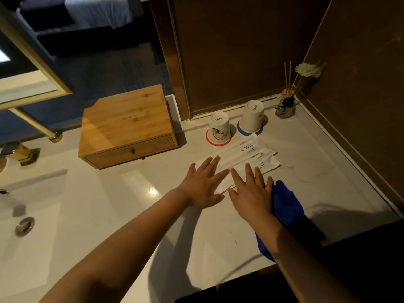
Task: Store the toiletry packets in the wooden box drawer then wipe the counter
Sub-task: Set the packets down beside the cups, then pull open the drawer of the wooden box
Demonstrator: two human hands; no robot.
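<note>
The person is reaching both hands, palms down, over the near ends of the toiletry packets (247, 159), which are lying fanned and overlapping on the white surface (131, 215), just in front of two upturned paper cups (219, 127). The left hand (202, 185) is hovering with its fingers (211, 166) spread wide and flat, holding nothing. The right hand (251, 193) is likewise flat with its fingers (248, 171) splayed, empty, its outer edge lying against a blue cloth (286, 204) bunched on the surface beside it.

The wooden box (126, 125) is sitting to the left of the packets, and its drawer (131, 152) is closed, so nothing is stored yet.

Several things could be going wrong from here. The packets are thin, slick and flat against the surface, so flat palms are likely to slide them apart rather than lift them; one could be left behind or pushed toward the cups, which are light and could tip. Gathering them with both hands is leaving no hand free for the small drawer knob (132, 152). The cloth could also be dragged along by the right wrist and drop over the near edge, where part of it is already hanging.
</note>
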